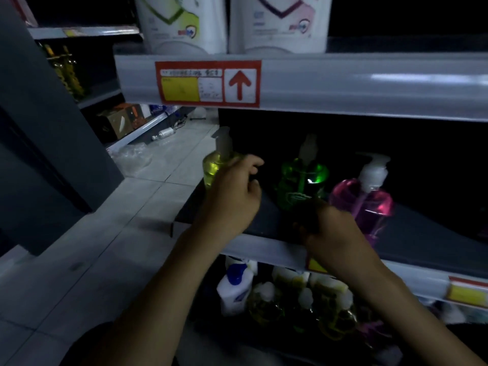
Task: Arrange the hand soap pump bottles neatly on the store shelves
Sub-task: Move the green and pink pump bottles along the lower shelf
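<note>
Three pump bottles stand on the dark middle shelf [264, 244]. My left hand [232, 196] grips the yellow bottle [212, 167] at the shelf's left end, its white pump upright. My right hand [332, 231] holds the base of the green bottle [301, 180] in the middle. A pink bottle [364, 199] with a white pump stands just right of the green one, untouched. The lower parts of the yellow and green bottles are hidden behind my hands.
Above is a grey shelf edge [343, 85] with a red arrow price label [208, 83] and two white packs on top. The shelf below holds several more pump bottles [303, 299] and a white bottle with a blue cap [235, 286]. Tiled floor with litter lies left.
</note>
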`<state>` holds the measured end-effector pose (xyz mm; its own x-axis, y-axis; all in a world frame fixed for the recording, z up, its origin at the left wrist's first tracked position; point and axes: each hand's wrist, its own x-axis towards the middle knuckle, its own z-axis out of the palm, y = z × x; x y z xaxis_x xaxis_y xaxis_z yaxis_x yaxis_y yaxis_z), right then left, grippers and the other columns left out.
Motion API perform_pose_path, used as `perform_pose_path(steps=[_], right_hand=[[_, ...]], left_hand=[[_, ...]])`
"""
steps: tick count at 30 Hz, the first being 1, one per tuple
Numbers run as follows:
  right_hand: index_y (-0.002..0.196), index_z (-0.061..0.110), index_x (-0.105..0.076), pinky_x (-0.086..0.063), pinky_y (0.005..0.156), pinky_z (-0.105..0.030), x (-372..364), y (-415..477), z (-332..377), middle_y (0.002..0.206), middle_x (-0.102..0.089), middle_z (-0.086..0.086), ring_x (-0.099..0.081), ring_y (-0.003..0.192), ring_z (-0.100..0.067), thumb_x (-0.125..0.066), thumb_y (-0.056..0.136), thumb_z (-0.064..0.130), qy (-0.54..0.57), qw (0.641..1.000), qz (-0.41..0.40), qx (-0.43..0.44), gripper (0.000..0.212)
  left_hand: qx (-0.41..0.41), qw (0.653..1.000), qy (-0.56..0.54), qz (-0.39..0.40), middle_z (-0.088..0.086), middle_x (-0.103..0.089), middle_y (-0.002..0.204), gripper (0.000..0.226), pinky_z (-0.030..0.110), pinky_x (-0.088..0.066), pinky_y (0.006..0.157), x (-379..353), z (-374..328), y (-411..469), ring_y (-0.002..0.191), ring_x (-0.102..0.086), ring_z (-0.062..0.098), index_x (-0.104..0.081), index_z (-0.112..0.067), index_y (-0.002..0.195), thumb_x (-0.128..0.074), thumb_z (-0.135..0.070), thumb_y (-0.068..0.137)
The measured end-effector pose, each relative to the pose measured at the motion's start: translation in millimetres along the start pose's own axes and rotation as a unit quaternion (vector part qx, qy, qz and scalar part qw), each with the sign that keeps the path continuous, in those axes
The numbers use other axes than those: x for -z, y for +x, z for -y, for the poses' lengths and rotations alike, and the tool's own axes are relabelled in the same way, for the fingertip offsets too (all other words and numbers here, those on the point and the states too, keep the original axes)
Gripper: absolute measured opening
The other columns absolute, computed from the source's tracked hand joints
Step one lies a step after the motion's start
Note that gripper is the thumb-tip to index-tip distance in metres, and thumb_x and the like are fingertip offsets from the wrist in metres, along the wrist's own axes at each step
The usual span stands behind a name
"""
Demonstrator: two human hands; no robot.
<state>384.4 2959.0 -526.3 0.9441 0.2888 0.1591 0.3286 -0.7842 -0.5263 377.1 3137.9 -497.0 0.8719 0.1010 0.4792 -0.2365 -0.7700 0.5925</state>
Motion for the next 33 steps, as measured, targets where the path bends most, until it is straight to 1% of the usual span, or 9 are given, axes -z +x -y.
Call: perform_pose_path(steps=[3,5,10,15,20,24,26,30,33], right_hand=[[0.101,0.009,-0.055,-0.031,0.054,-0.023,5.0,-9.6,-9.1,0.091,-0.068,-0.013,-0.063,0.087,-0.035,-0.059,0.085,0.016,0.01,0.999,-0.033,-0.006,0.018],[0.102,0.009,-0.051,-0.039,0.054,-0.026,6.1,-16.4,-14.5,0.087,-0.066,-0.011,-0.063,0.078,-0.031,-0.059,0.085,0.013,0.024,0.999,-0.043,-0.002,0.02],[0.138,0.014,-0.033,-0.04,0.059,-0.02,12.5,-16.5,-24.6,0.101,-0.067,-0.008,-0.065,0.087,-0.025,-0.06,0.086,0.01,0.094,0.994,-0.047,-0.002,0.059],[0.15,0.017,-0.014,-0.042,0.075,-0.019,10.1,-6.6,-24.5,0.121,-0.061,-0.007,-0.062,0.104,-0.021,-0.064,0.082,0.01,0.129,0.991,-0.034,0.008,0.084],[0.141,0.017,-0.027,-0.04,0.071,-0.006,10.7,11.0,-16.7,0.121,-0.058,-0.003,-0.057,0.101,-0.013,-0.077,0.074,0.021,0.148,0.985,-0.067,0.057,0.083],[0.126,0.026,-0.035,-0.054,0.082,-0.037,3.7,20.5,-14.2,0.118,-0.059,-0.005,-0.062,0.103,-0.023,-0.084,0.063,0.03,0.136,0.985,-0.084,0.064,0.081],[0.125,0.028,-0.035,-0.054,0.083,-0.041,1.4,22.7,-11.1,0.118,-0.058,-0.004,-0.062,0.103,-0.024,-0.085,0.058,0.034,0.132,0.985,-0.097,0.055,0.083],[0.123,0.031,-0.037,-0.055,0.084,-0.04,-5.0,25.2,1.1,0.117,-0.058,-0.003,-0.061,0.102,-0.022,-0.086,0.052,0.042,0.145,0.983,-0.103,0.053,0.087],[0.123,0.034,-0.037,-0.055,0.081,-0.04,-12.4,23.3,12.5,0.116,-0.058,0.0,-0.061,0.101,-0.019,-0.086,0.052,0.044,0.152,0.981,-0.099,0.074,0.087]], left_hand=[[-0.011,0.997,0.009,0.077,0.007,-0.05,0.12,0.042,0.035,-0.047,0.083,-32.2,-11.9,6.3,0.104,-0.056,0.025,-0.044,-0.014,0.132,-0.055,-0.013,0.091],[0.018,0.994,0.01,0.107,0.007,-0.046,0.107,0.037,0.038,-0.046,0.078,-46.2,-16.6,16.0,0.096,-0.055,0.027,-0.046,-0.013,0.118,-0.062,-0.024,0.087],[0.09,0.99,0.001,0.107,-0.003,-0.065,0.089,0.058,0.033,-0.056,0.068,-68.0,-20.5,31.8,0.082,-0.065,0.014,-0.063,-0.022,0.09,-0.067,-0.07,0.057],[0.084,0.995,0.015,0.051,0.0,-0.064,0.097,0.055,0.033,-0.055,0.07,-63.3,-24.4,24.1,0.088,-0.062,0.016,-0.057,-0.02,0.094,-0.08,-0.055,0.059],[0.025,0.991,0.004,0.134,-0.009,-0.058,0.1,0.047,0.027,-0.048,0.063,-19.9,-22.2,2.7,0.075,-0.057,0.01,-0.05,-0.029,0.118,-0.073,-0.032,0.076],[0.011,0.992,0.054,-0.111,0.0,-0.061,0.09,0.021,0.016,-0.042,0.058,34.1,0.9,2.7,0.069,-0.057,0.009,-0.06,-0.016,0.1,-0.066,-0.01,0.081],[0.073,0.983,0.042,-0.162,0.007,-0.059,0.101,0.03,0.017,-0.04,0.061,49.4,24.3,6.0,0.08,-0.058,0.02,-0.056,-0.012,0.105,-0.072,-0.018,0.08],[0.128,0.992,0.014,-0.011,0.006,-0.048,0.134,0.07,0.022,-0.045,0.077,39.8,60.1,7.8,0.105,-0.056,0.024,-0.042,-0.014,0.138,-0.075,-0.033,0.079],[0.098,0.995,0.03,0.021,0.009,-0.049,0.122,0.047,0.042,-0.048,0.091,28.8,67.2,12.9,0.108,-0.055,0.028,-0.053,-0.012,0.12,-0.07,-0.035,0.083]])
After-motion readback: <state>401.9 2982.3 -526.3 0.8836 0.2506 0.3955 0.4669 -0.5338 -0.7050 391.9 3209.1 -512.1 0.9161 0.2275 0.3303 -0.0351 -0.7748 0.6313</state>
